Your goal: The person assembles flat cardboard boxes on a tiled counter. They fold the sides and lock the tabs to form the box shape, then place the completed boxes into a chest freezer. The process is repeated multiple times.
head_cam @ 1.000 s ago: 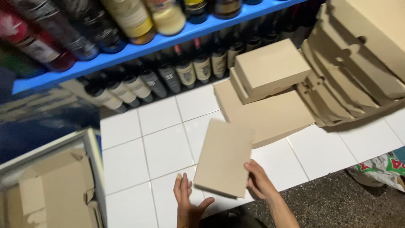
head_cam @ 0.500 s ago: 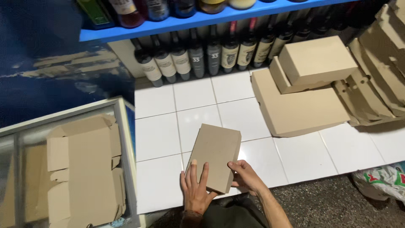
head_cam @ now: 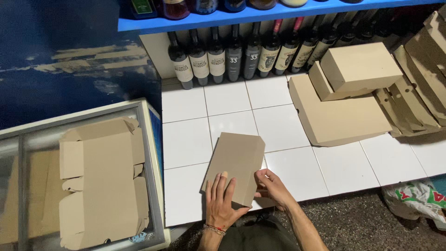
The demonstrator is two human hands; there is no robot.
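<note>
White glossy tiled counter [head_cam: 283,125] under a blue shelf [head_cam: 241,16], dark wine bottles [head_cam: 232,56] lined at back, my left hand [head_cam: 223,200] flat on a folded matte cardboard box [head_cam: 236,165], right hand [head_cam: 272,188] pinching its lower edge, assembled boxes [head_cam: 357,69] right, unfolded cardboard blank [head_cam: 100,181] on glass-top case left.

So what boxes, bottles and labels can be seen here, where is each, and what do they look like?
Folded cardboard box: on the white tiles, brown, flat, under the left hand and right hand.
Unfolded cardboard sheet: left, on a glass-topped case, brown.
Closed boxes: upper right, stacked, brown.
Wine bottles: a row under the blue shelf, dark glass, pale and dark labels.
</note>
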